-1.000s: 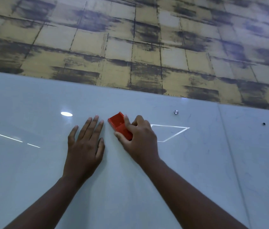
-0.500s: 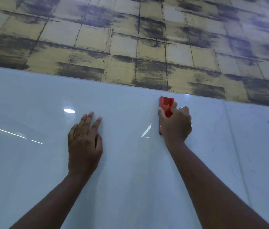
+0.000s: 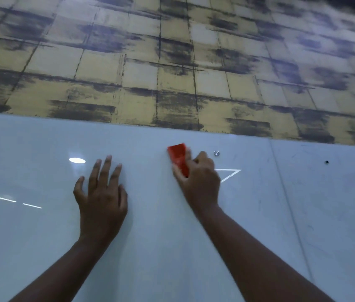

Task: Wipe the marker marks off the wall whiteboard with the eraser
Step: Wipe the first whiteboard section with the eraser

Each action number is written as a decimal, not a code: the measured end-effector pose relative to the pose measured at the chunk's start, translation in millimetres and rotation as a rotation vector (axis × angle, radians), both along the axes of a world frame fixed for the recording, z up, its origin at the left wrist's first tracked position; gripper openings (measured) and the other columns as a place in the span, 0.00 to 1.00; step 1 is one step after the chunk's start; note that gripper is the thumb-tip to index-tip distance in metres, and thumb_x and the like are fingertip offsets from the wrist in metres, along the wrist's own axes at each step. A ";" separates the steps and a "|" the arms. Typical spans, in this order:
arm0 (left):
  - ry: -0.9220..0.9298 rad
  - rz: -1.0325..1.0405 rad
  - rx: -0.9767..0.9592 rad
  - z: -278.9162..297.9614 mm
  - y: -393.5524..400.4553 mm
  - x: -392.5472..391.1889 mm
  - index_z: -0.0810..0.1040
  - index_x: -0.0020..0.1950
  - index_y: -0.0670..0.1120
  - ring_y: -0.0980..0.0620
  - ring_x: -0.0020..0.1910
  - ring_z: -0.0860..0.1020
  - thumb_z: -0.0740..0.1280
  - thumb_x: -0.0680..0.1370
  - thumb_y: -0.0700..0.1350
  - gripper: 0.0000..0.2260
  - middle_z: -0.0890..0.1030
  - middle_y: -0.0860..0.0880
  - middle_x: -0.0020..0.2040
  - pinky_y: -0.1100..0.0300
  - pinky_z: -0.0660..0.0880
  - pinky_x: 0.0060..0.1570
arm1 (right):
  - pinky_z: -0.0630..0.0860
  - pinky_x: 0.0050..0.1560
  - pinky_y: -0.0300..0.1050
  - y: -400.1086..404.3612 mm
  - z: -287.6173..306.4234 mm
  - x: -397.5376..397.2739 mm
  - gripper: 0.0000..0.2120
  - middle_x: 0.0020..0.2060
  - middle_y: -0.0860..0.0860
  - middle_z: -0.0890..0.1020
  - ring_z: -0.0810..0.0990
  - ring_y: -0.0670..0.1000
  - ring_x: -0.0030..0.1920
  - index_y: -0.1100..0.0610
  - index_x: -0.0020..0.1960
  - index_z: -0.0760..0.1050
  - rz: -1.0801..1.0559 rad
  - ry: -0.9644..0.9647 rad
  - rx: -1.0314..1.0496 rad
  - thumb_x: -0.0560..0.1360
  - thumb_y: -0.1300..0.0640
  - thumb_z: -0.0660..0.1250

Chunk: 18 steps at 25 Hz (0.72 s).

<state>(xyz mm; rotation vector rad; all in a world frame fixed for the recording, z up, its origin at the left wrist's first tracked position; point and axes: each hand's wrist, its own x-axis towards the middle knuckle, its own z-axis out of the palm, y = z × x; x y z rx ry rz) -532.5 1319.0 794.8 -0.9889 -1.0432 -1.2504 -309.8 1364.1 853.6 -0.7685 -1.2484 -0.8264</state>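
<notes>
The wall [image 3: 128, 68] above is the biggest thing I see. It is yellow squares with dark smudges all over.

Under it is the whiteboard [image 3: 172, 247], pale and shiny. It fills the whole lower part of my view. A thin seam runs down it on my right side. Bright lights shine back off it: a round spot near my left fingers, and thin white lines lower on the left and beside my right hand. I can see only faint thin scratchy marks on the board to the right.

My left hand [image 3: 101, 192] lies flat on the whiteboard, fingers straight and spread a little, holding nothing.

My right hand [image 3: 200, 182] is curled round the eraser [image 3: 178, 156] and presses it on the whiteboard, near the top edge. The eraser is bright red and shaped like a small block. Its top end sticks out past my fingers and tilts to the left. It looks a bit blurry.

A small silver screw [image 3: 216, 153] sits just right of my right hand. A tiny dark dot [image 3: 326, 162] is far off to the right.
</notes>
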 end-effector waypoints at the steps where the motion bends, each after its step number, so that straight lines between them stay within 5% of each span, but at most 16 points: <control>1: 0.044 0.012 -0.012 5.4 3.0 8.5 0.76 0.77 0.41 0.40 0.82 0.67 0.56 0.81 0.47 0.25 0.69 0.41 0.82 0.34 0.60 0.74 | 0.80 0.45 0.50 3.7 13.2 16.3 0.31 0.52 0.55 0.76 0.77 0.56 0.52 0.53 0.77 0.70 0.021 0.112 -0.054 0.80 0.37 0.63; 6: 0.180 0.032 -0.139 33.6 23.3 65.5 0.75 0.78 0.44 0.42 0.82 0.67 0.57 0.83 0.49 0.25 0.69 0.43 0.82 0.33 0.62 0.77 | 0.82 0.48 0.48 12.4 26.4 31.3 0.33 0.50 0.54 0.78 0.80 0.53 0.51 0.52 0.76 0.71 0.141 0.369 -0.069 0.77 0.36 0.68; 13: 0.152 0.018 -0.110 36.1 46.6 87.5 0.69 0.82 0.42 0.42 0.83 0.65 0.55 0.83 0.49 0.27 0.67 0.42 0.83 0.32 0.60 0.79 | 0.77 0.33 0.47 38.5 -51.3 108.5 0.28 0.40 0.48 0.72 0.75 0.51 0.39 0.51 0.70 0.78 0.098 0.040 0.046 0.75 0.39 0.72; 18: 0.144 0.036 -0.120 35.1 46.6 91.0 0.68 0.83 0.43 0.44 0.84 0.63 0.54 0.83 0.48 0.27 0.65 0.43 0.84 0.33 0.58 0.80 | 0.76 0.45 0.51 48.1 -2.4 167.5 0.26 0.47 0.53 0.75 0.77 0.57 0.49 0.54 0.72 0.76 0.054 0.071 -0.090 0.77 0.45 0.71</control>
